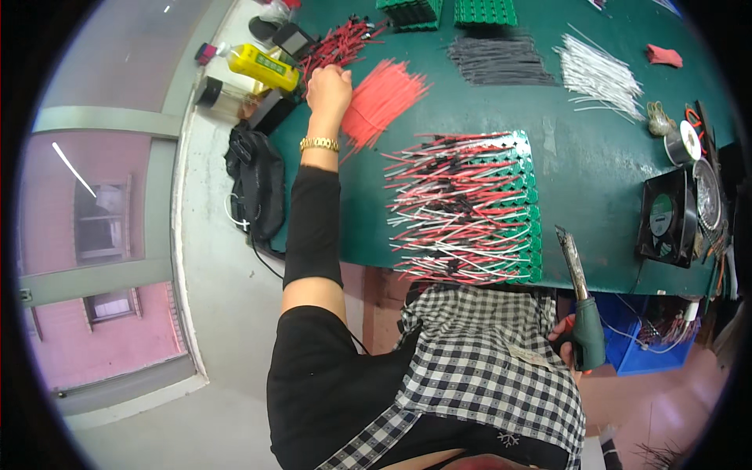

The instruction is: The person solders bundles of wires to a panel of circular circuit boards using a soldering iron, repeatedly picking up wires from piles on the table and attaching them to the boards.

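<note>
Seen from above, a person sits at a green workbench (595, 164). In the upper left of the frame, the left hand (328, 88), wearing a gold bracelet, is closed in a loose fist at the edge of a fan of short red wires (384, 100); whether it has pinched any wires cannot be told. At the lower right, the right hand (569, 341) is wrapped around the green handle of a soldering iron (583, 301), its tip pointing up toward the bench edge. In the centre lies a green board (526, 205) bristling with red, white and black wire leads. A yellow bottle (260, 66) stands near the left hand. While the person reaches away, the iron's tip could likely touch the board's leads or the checked apron (478, 352) and scorch them.
</note>
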Tool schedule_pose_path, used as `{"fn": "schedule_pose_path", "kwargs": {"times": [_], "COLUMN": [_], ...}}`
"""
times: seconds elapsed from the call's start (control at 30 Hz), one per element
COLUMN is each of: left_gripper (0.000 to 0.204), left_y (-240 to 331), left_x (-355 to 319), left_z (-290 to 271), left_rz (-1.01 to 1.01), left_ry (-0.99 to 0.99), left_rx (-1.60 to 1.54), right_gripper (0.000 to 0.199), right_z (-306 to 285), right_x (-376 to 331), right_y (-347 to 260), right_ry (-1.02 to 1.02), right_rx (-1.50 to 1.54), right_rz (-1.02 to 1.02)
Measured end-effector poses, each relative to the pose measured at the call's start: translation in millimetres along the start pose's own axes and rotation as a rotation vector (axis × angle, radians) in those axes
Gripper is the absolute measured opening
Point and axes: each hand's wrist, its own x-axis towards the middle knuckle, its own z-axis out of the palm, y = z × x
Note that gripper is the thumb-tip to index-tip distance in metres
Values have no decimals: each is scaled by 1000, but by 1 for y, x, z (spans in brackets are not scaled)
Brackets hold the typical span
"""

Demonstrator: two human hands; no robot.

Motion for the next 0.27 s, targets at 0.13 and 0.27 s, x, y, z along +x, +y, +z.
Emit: {"fn": "schedule_pose_path", "kwargs": {"times": [0.13,0.27], "left_gripper": [31,31], "left_y": [-27,-32], "left_x": [29,49], "left_z": [26,35], "left_rz": [-122,-64], "left_ry": [-31,-68], "left_rx": [175,91], "right_gripper": [64,70], "right_z": [6,10], "right_x": [-6,-5], "right_y": [3,0], "right_ry": [116,176], "right_rx": [65,93], "right_rz": [97,163]}}
